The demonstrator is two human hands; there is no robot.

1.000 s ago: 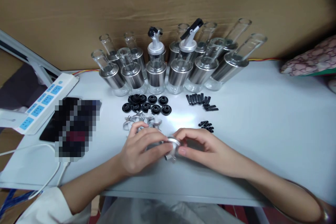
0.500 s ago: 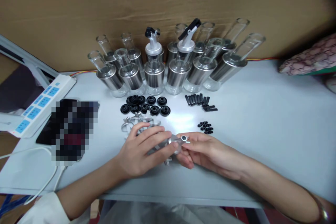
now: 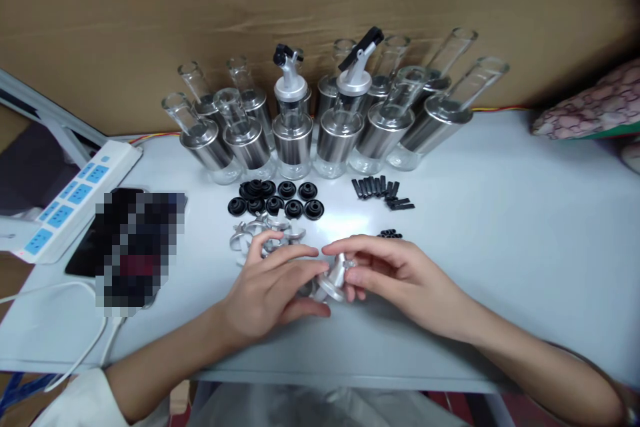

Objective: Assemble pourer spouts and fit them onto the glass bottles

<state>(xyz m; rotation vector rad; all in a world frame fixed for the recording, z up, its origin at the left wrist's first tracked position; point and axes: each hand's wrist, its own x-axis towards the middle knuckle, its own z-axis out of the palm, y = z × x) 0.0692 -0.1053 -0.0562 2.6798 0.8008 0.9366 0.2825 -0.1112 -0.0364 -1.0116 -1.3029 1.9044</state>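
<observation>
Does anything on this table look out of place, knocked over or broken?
Nothing is spilled or broken. Only two glass bottles wear pourer tops; the rest stand open. The left hand and right hand pinch a silver pourer top.

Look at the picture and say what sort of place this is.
Probably a small assembly workbench: rows of glass bottles, sorted piles of black seals and silver caps on a white table. The left hand and right hand hold one spout piece.
</observation>
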